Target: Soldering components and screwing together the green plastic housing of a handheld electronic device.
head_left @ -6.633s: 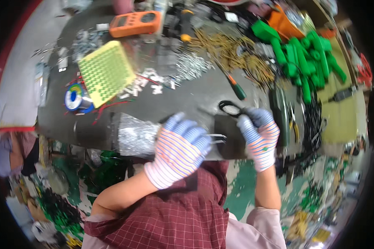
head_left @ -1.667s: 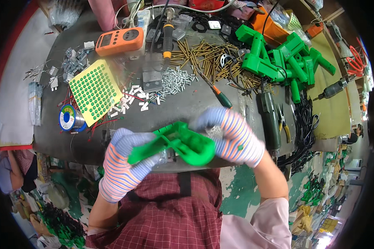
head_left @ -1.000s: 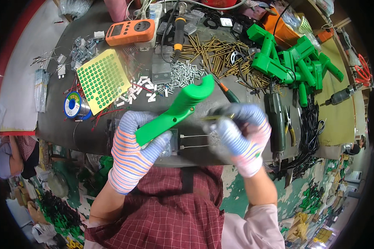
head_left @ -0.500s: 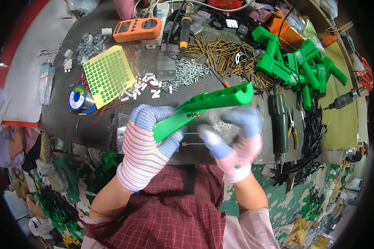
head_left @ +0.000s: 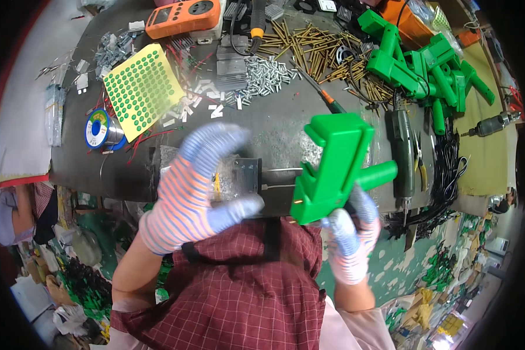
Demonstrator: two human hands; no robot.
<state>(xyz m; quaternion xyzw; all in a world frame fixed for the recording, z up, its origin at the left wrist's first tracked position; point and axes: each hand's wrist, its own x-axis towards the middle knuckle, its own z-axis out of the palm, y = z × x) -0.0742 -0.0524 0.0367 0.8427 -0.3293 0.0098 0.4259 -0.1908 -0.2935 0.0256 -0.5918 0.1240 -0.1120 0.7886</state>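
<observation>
R hand (head_left: pixel 350 236), lower right of centre, grips green plastic gun-shaped housing (head_left: pixel 331 166); L hand (head_left: pixel 195 186), centre frame, open w/ fingers spread, grasping nothing, over clear bag (head_left: pixel 230 175).

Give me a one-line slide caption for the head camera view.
Gloved right hand lifts a green plastic housing above a cluttered workbench; open left hand hovers beside it.

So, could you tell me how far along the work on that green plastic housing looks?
Done: several assembled green housings lie piled at the bench's far right. In hand: the right hand grips one green housing; the left hand hovers open. Left: loose screws and brass pins.
</observation>
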